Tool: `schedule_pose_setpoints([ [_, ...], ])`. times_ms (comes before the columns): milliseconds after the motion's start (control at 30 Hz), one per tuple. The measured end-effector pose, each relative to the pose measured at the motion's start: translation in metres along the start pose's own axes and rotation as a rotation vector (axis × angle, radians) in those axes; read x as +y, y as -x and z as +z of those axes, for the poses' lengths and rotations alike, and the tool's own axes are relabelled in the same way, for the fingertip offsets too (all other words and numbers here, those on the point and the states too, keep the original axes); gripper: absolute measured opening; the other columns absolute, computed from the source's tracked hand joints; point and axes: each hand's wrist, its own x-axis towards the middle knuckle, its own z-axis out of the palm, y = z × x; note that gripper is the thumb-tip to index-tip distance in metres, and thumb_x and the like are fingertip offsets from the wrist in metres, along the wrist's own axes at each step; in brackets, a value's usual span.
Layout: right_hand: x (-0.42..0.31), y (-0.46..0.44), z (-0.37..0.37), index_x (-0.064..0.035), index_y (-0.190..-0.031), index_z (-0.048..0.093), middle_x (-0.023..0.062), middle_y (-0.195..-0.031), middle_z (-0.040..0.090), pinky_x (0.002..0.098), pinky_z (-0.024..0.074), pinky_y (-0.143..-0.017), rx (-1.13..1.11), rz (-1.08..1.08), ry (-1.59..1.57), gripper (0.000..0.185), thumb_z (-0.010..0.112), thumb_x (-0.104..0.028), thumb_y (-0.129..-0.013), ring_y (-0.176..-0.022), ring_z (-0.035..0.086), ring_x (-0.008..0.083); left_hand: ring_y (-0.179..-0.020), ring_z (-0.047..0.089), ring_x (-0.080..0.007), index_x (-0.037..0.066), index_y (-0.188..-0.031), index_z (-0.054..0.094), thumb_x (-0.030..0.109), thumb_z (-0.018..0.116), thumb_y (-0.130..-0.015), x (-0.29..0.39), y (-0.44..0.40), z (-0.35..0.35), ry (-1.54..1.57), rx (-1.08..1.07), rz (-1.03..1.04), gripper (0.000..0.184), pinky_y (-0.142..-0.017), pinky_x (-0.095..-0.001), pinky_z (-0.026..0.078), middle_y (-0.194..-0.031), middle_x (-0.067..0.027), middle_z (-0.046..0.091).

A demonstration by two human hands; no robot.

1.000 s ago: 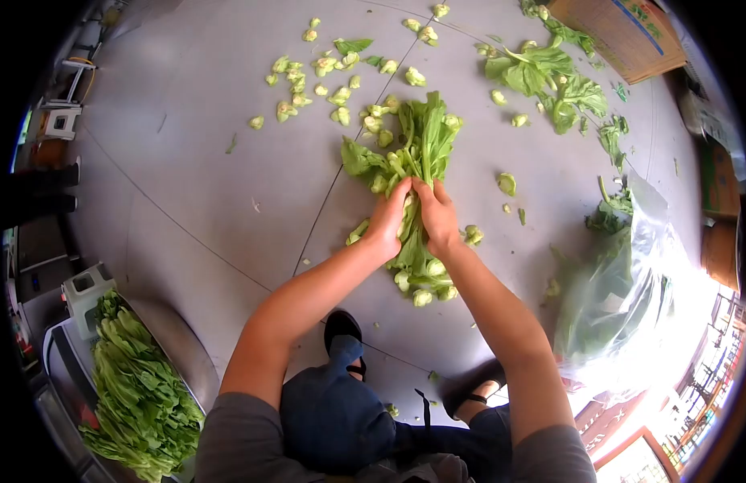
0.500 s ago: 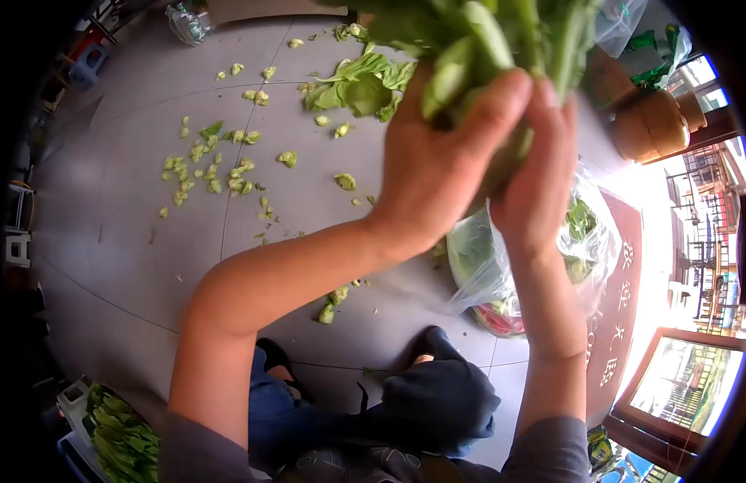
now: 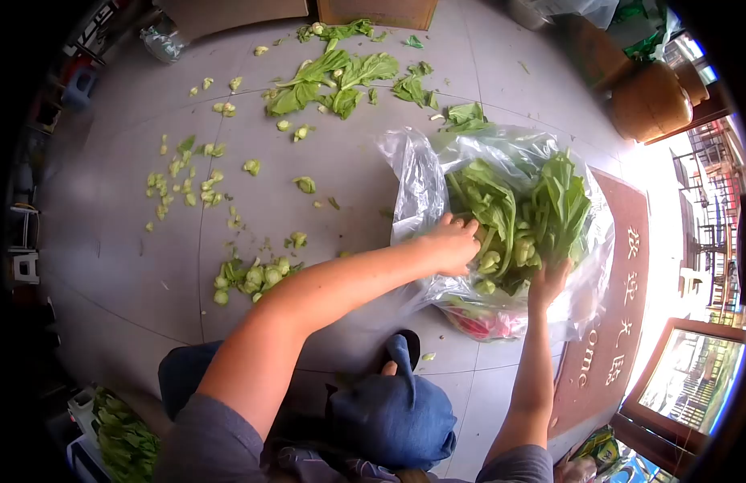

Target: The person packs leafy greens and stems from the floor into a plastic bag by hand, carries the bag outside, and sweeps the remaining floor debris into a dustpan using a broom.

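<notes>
Greens [image 3: 502, 201]: inside the plastic bag [image 3: 417, 177], leaf ends and long axis pointing toward its far side.
Left hand [image 3: 453, 247]: at the bag's left, fingers loosely spread against greens.
Right hand [image 3: 549, 283]: bag's near side; fingers partly hidden, cannot tell their grip.
Mat [image 3: 602, 322]: right of the bag; "ome" legible, Chinese characters seemingly blurred.
</notes>
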Motion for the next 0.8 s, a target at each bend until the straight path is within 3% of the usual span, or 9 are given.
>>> schedule_pose_setpoints([
  [67, 0.000, 0.002, -0.011, 0.0012, -0.117, 0.043, 0.0171, -0.115, 0.047, 0.0346, 0.0363, -0.089, -0.021, 0.036, -0.044, 0.040, 0.055, -0.009, -0.080, -0.102, 0.048, 0.0292, -0.085, 0.058, -0.0313, -0.001, -0.085, 0.060, 0.021, 0.055, -0.078, -0.008, -0.003, -0.013, 0.144, -0.062, -0.092, 0.023, -0.080, -0.0419, 0.044, -0.096, -0.0160, 0.057],
  [100, -0.004, 0.001, -0.014, 0.0010, -0.117, 0.042, 0.0160, -0.115, 0.047, 0.0339, 0.0362, -0.089, -0.044, 0.140, -0.198, 0.040, 0.054, -0.008, -0.079, -0.102, 0.048, 0.0270, -0.081, 0.059, -0.0280, 0.001, -0.082, 0.059, 0.010, 0.053, -0.074, -0.016, -0.003, -0.019, -0.003, 0.188, -0.039, 0.013, -0.078, -0.0393, 0.043, -0.087, -0.0118, 0.058],
  [233, -0.057, -0.006, -0.015, -0.0016, -0.128, 0.033, 0.0162, -0.127, 0.038, 0.0347, 0.0289, -0.096, -0.107, 0.318, -0.586, 0.061, 0.062, -0.021, -0.079, -0.116, 0.037, 0.0243, -0.114, 0.037, -0.0316, 0.001, -0.098, 0.052, 0.000, 0.052, -0.070, -0.057, -0.035, -0.050, -0.356, 0.973, -0.037, 0.029, -0.093, -0.0450, 0.030, -0.107, -0.0153, 0.048],
  [300, -0.057, -0.006, -0.012, -0.0037, -0.132, 0.028, 0.0181, -0.135, 0.029, 0.0449, 0.0205, -0.100, -0.118, -0.130, -0.019, 0.078, 0.068, -0.036, -0.073, -0.123, 0.027, 0.0330, -0.113, 0.040, -0.0309, 0.000, -0.101, 0.051, 0.003, 0.056, -0.071, -0.075, -0.050, -0.055, -0.449, 0.943, -0.281, 0.031, -0.093, -0.0446, 0.031, -0.109, -0.0150, 0.047],
  [400, -0.101, -0.004, -0.003, -0.0146, -0.132, 0.033, 0.0137, -0.138, 0.027, 0.0512, 0.0168, -0.098, -0.241, -0.271, 0.257, 0.081, 0.071, -0.038, -0.065, -0.126, 0.019, 0.0351, -0.093, 0.055, -0.0315, 0.005, -0.104, 0.054, 0.007, 0.060, -0.070, -0.094, -0.053, -0.062, -0.085, 0.313, -0.284, 0.035, -0.076, -0.0395, 0.045, -0.101, -0.0147, 0.056],
  [533, -0.108, -0.007, 0.025, -0.0221, -0.125, 0.043, 0.0006, -0.124, 0.043, 0.0445, 0.0322, -0.083, -0.368, -0.426, 0.410, 0.071, 0.067, -0.016, -0.059, -0.111, 0.037, 0.0235, -0.071, 0.061, -0.0276, 0.005, -0.093, 0.061, 0.003, 0.057, -0.072, -0.074, -0.066, -0.069, 0.109, 1.002, -0.072, 0.022, -0.061, -0.0340, 0.048, -0.082, -0.0132, 0.063],
  [700, -0.118, -0.047, 0.057, -0.0179, -0.115, 0.051, -0.0015, -0.107, 0.053, 0.0407, 0.0415, -0.074, -0.320, -0.745, 0.254, 0.055, 0.058, -0.007, -0.061, -0.099, 0.048, 0.0228, -0.061, 0.059, -0.0127, 0.003, -0.090, 0.064, 0.007, 0.062, -0.078, -0.017, -0.067, -0.128, 0.340, 1.243, 0.263, 0.012, -0.057, -0.0231, 0.045, -0.075, -0.0060, 0.065],
  [767, -0.111, -0.094, 0.085, -0.0144, -0.109, 0.052, 0.0044, -0.107, 0.054, 0.0401, 0.0433, -0.077, -0.261, -0.546, 0.431, 0.041, 0.053, -0.008, -0.068, -0.100, 0.049, 0.0259, -0.062, 0.053, -0.0048, 0.002, -0.091, 0.063, 0.007, 0.063, -0.079, -0.004, -0.052, -0.140, 0.524, 1.283, 0.157, 0.013, -0.056, -0.0186, 0.042, -0.073, 0.0004, 0.064],
  [800, -0.108, -0.115, 0.099, -0.0124, -0.107, 0.052, 0.0074, -0.109, 0.053, 0.0399, 0.0432, -0.079, -0.376, -0.300, 0.472, 0.034, 0.049, -0.009, -0.074, -0.101, 0.049, 0.0273, -0.064, 0.063, -0.0217, 0.003, -0.087, 0.064, -0.001, 0.057, -0.075, -0.001, -0.045, -0.148, 0.591, 1.351, 0.160, 0.015, -0.058, -0.0264, 0.048, -0.076, -0.0126, 0.065],
])
